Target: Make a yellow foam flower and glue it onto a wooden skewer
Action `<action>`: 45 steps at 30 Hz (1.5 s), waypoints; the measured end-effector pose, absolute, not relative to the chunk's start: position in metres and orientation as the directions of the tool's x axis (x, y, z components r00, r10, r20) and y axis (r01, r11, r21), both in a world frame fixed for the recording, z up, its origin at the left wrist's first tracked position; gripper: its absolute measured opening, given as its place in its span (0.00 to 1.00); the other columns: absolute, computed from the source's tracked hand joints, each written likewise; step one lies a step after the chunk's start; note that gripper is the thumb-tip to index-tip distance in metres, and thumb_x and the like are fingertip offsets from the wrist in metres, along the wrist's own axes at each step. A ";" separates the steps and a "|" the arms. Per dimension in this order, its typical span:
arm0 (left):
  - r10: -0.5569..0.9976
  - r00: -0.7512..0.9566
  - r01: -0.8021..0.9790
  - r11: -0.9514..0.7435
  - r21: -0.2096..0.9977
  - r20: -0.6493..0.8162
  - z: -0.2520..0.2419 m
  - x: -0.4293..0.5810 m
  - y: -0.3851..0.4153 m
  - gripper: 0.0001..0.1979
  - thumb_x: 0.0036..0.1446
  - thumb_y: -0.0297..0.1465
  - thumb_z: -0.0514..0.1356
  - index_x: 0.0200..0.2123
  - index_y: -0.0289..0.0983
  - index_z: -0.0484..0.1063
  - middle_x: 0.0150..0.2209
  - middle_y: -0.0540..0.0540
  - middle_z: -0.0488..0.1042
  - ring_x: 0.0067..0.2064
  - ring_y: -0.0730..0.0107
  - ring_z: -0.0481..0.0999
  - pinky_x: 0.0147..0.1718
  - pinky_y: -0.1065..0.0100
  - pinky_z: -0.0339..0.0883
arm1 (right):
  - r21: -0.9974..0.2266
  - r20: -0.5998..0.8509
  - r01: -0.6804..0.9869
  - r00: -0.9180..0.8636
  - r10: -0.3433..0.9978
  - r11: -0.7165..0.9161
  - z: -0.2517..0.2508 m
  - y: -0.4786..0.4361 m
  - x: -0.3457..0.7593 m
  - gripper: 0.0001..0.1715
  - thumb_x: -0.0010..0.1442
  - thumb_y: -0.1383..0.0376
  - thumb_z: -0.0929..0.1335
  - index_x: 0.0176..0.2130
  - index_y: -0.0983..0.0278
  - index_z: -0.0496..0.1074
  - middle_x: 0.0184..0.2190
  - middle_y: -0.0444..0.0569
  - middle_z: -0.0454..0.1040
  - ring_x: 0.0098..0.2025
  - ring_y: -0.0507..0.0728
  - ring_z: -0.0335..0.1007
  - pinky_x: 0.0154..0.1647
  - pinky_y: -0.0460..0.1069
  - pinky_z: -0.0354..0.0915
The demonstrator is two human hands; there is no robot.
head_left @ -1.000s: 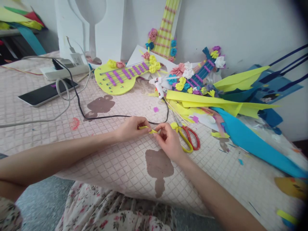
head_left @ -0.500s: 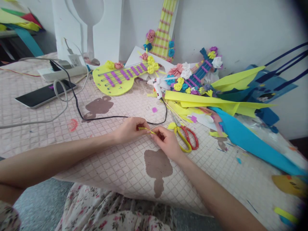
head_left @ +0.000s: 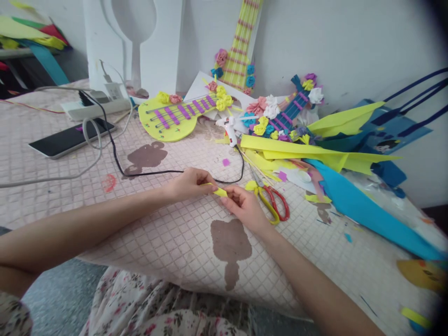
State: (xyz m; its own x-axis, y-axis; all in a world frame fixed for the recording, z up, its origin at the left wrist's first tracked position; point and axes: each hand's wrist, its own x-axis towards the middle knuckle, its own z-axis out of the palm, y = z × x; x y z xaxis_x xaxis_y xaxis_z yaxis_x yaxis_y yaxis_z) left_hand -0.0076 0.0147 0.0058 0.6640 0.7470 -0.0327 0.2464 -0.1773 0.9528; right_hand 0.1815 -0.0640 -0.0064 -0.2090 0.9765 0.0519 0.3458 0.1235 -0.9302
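Note:
Between my two hands is a small strip of yellow paper (head_left: 220, 192). My left hand (head_left: 192, 185) pinches its left end, and the fingers of my right hand (head_left: 244, 205) are closed on its right end. Just right of my right hand lie scissors (head_left: 279, 204) with one yellow and one red handle. A white glue gun (head_left: 230, 131) rests farther back, its black cord (head_left: 157, 173) running left behind my hands. Beyond it lies a yellow toy guitar (head_left: 170, 122) with purple strips and paper flowers.
A blue flower-trimmed guitar (head_left: 289, 113), yellow paper sheets (head_left: 315, 150) and a long blue sheet (head_left: 367, 212) crowd the right side. At left are a dark phone (head_left: 72, 139) and a power strip (head_left: 94, 108). A white cut-out board (head_left: 164, 46) leans on the wall.
The yellow strip has turned so more of its flat face shows between my fingers. My hands stay almost in place, and the view has shifted slightly.

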 end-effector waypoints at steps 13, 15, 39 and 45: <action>0.760 0.646 0.264 -0.315 0.912 0.076 0.007 -0.007 0.011 0.10 0.51 0.35 0.60 0.28 0.32 0.72 0.23 0.50 0.71 0.25 0.79 0.66 0.22 0.77 0.58 | -0.925 0.046 0.359 -0.214 0.976 0.123 -0.005 -0.064 0.182 0.13 0.57 0.56 0.66 0.37 0.63 0.69 0.25 0.42 0.67 0.25 0.49 0.60 0.25 0.45 0.59; 0.753 0.652 0.287 -0.352 0.891 0.088 0.005 -0.007 0.009 0.10 0.51 0.35 0.60 0.29 0.32 0.72 0.24 0.49 0.72 0.25 0.78 0.67 0.23 0.77 0.59 | -0.904 0.094 0.395 -0.188 0.978 0.163 -0.005 -0.064 0.181 0.13 0.59 0.55 0.65 0.34 0.63 0.70 0.25 0.42 0.67 0.26 0.49 0.60 0.25 0.45 0.58; 0.781 0.623 0.148 -0.052 0.988 -0.052 0.013 -0.012 0.019 0.09 0.51 0.31 0.63 0.34 0.30 0.73 0.22 0.47 0.76 0.23 0.76 0.74 0.22 0.77 0.68 | -0.925 0.100 0.361 -0.061 0.993 0.116 -0.008 -0.065 0.181 0.11 0.58 0.59 0.66 0.30 0.64 0.70 0.21 0.42 0.67 0.20 0.48 0.57 0.20 0.45 0.54; 0.814 0.578 0.083 0.017 0.996 -0.062 0.018 -0.013 0.020 0.16 0.57 0.39 0.59 0.36 0.30 0.70 0.29 0.42 0.77 0.27 0.72 0.78 0.24 0.75 0.72 | -0.948 0.078 0.310 0.007 0.997 0.072 -0.004 -0.065 0.184 0.12 0.58 0.57 0.66 0.30 0.64 0.69 0.20 0.41 0.66 0.19 0.48 0.55 0.19 0.45 0.53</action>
